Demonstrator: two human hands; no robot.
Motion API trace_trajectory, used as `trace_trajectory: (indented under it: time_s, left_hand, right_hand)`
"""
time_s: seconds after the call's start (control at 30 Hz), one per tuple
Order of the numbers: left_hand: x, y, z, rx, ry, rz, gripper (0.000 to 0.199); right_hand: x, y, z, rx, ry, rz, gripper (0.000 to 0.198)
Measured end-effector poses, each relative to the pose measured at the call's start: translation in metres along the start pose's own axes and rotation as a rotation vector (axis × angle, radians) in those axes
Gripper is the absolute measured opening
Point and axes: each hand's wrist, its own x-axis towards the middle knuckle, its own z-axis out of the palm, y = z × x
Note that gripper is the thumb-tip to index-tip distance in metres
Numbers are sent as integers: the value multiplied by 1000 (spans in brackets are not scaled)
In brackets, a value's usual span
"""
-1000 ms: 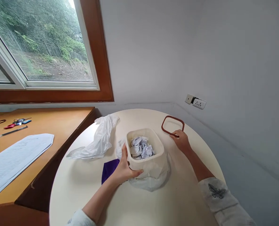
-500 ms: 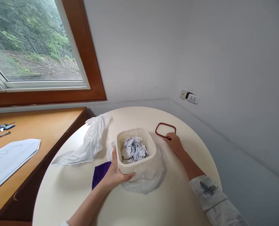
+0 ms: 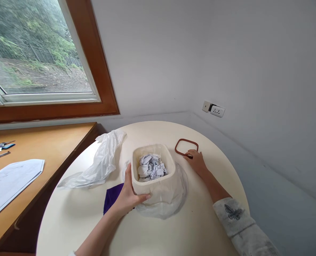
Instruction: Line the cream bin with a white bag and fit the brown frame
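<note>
A small cream bin (image 3: 160, 185) stands on the round table, with crumpled white paper (image 3: 151, 167) inside it. A clear plastic bag (image 3: 171, 209) hangs around the bin's outside and spreads over the tabletop. My left hand (image 3: 128, 195) grips the bin's near left corner, thumb along the front and fingers on the left side. To the right of the bin, a brown rounded-square ring (image 3: 187, 139) lies on the table. My right hand (image 3: 197, 163) has its fingers closed on the ring's near edge.
A crumpled translucent plastic bag (image 3: 104, 156) lies left of the bin on the round cream table (image 3: 158, 238). A dark purple cloth (image 3: 112, 197) sits beside my left wrist. The wooden desk (image 3: 59, 142) at left holds paper sheets (image 3: 14, 181) and keys (image 3: 0, 145).
The view has shifted very slightly. Both hands keep their places, the left on the bin and the right on the ring.
</note>
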Motion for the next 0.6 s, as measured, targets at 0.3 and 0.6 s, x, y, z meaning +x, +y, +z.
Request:
trace_trajectory:
  time_s: [0.3,0.6]
  left_hand:
    - [6,2,-10,83,98,133,102]
    - [16,-9,-24,598,362,-62,43]
  right_hand:
    - [-11,-25,-7,50,216,-155,22]
    - [-47,-64,-4,-60,-199,-109,19]
